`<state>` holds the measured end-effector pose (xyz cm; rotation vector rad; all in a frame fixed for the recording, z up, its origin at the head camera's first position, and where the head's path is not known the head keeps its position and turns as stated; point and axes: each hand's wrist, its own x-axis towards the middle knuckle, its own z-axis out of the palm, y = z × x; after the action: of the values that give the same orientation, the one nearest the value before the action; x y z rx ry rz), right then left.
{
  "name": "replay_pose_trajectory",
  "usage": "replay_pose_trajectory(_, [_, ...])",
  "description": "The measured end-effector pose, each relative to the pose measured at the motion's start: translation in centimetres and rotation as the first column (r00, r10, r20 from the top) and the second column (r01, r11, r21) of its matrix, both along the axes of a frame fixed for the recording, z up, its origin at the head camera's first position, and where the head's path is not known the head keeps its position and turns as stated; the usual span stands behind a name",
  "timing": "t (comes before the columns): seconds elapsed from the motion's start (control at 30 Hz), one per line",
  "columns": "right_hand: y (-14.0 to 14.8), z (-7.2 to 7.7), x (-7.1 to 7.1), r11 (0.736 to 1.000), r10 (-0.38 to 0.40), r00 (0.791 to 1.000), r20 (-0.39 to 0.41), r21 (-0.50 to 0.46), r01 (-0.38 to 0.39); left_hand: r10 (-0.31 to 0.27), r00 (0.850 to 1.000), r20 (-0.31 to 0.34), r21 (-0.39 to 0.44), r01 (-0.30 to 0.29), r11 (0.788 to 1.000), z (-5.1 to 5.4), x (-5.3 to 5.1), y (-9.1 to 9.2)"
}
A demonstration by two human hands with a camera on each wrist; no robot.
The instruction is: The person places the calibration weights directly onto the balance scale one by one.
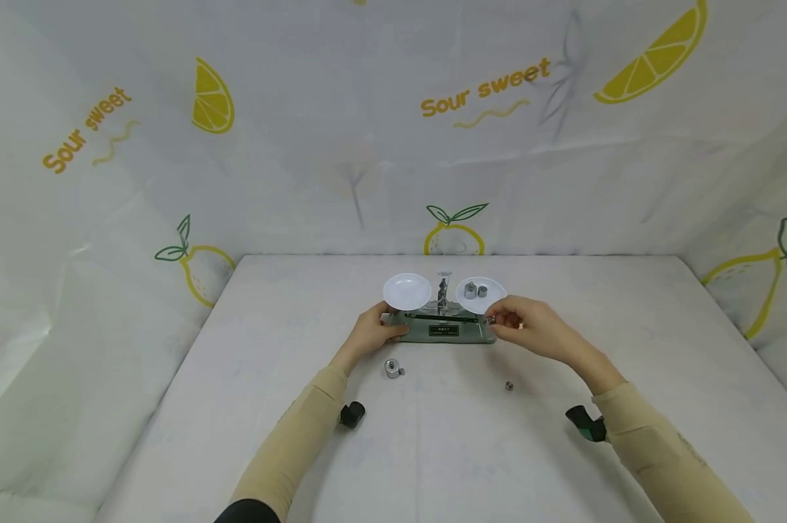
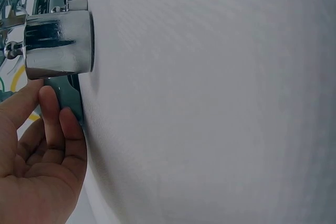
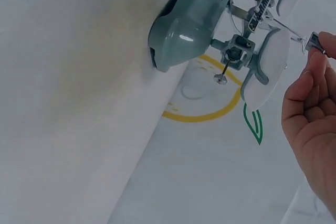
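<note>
A green balance scale [image 1: 444,330] stands on the table, with a white left pan [image 1: 407,292] and a white right pan [image 1: 491,294]. Two silver weights [image 1: 471,290] sit on the right pan. At the scale's left end, my left hand [image 1: 371,333] grips the base, thumb along its front. My right hand [image 1: 530,325] pinches a small silver weight [image 3: 314,42] near the right pan. A larger silver weight [image 1: 392,369] lies in front of the scale and blocks part of the left wrist view. A tiny weight [image 1: 509,386] lies nearer, toward the right.
The white-covered table [image 1: 458,450] meets a pale lemon-print sheet [image 1: 341,167] behind and at the sides. Dark wrist-worn devices [image 1: 352,415] show below both forearms.
</note>
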<state>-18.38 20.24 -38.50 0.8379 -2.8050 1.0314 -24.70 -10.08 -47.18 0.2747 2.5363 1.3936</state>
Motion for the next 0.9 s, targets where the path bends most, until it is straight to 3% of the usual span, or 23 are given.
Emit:
replay_pose_trajectory(0.3, [-0.9,0.6,-2.0,0.990,-0.132,0.991,0.025,0.048,0.130,0.005,1.000,0.002,0.005,-0.005,1.000,-0.1,0.0,0.0])
replay_pose_trajectory(0.67, [-2.0,0.2,-3.2,0.976,-0.184,0.983,0.015,0.123,0.181,0.000,1.000,-0.010,-0.007,0.000,1.000,0.0,0.0,0.0])
replay_pose_trajectory(0.9, [-2.4,0.3,-3.4,0.977,-0.176,0.984,0.041,0.130,0.169,-0.008,1.000,-0.022,-0.018,0.008,1.000,0.0,-0.1,0.0])
